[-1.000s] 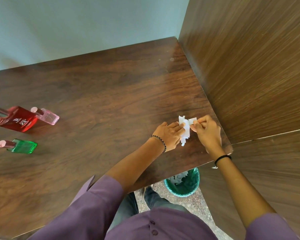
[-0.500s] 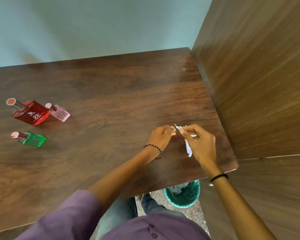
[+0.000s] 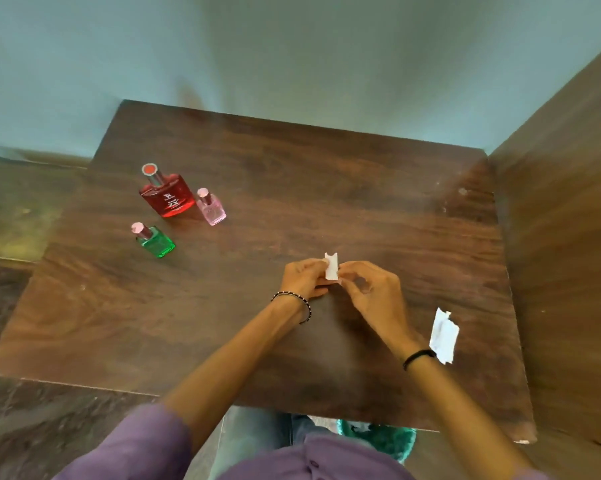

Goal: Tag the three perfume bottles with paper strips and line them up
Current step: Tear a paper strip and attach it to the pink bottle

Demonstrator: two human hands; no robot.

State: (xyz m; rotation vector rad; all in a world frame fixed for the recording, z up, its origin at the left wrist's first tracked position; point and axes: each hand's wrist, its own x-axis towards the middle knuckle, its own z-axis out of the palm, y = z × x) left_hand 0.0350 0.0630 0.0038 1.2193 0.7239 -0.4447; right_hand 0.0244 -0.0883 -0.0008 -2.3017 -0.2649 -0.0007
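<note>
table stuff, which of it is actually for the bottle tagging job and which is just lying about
For the job:
red bottle
pink bottle
green bottle
small paper strip, pinched between left hand and right hand
larger paper piece lying on the table

Just about:
green bin under the table edge

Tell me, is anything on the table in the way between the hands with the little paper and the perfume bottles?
Nothing visible. Both hands, left and right, pinch the paper strip; only bare table lies between it and the green bottle, pink bottle and red bottle.
</note>
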